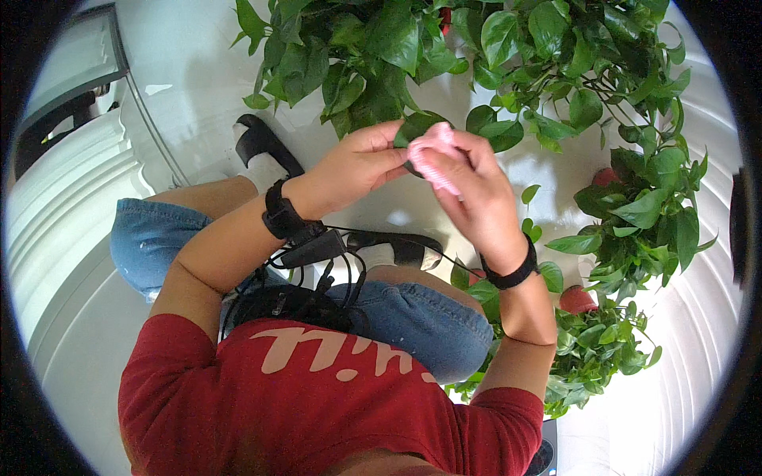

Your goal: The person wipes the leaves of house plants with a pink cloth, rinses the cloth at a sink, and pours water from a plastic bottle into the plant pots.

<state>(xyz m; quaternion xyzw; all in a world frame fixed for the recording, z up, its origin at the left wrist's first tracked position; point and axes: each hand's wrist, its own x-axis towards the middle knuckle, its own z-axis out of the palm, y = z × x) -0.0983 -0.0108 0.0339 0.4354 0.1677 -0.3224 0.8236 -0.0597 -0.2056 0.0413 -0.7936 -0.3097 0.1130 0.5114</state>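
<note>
A green leaf (412,131) of a potted plant lies between my hands, partly hidden by them. My left hand (353,168) pinches its near-left edge between thumb and fingers. In my right hand (479,198) is a bunched pink cloth (432,160), pressed against the leaf's right side. The fingers of that hand are wrapped round the cloth. Just beyond both hands hangs the dense foliage (389,40) of the same kind of broad-leaved plant. Black bands circle both of my wrists.
More leafy plants in red pots (578,299) stand along the right side, beside a white curtain (694,349). A black pouch (290,308) with cables rests at my lap. A dark-framed panel (75,47) stands at the far left. My feet in black slippers (268,144) are on the pale floor.
</note>
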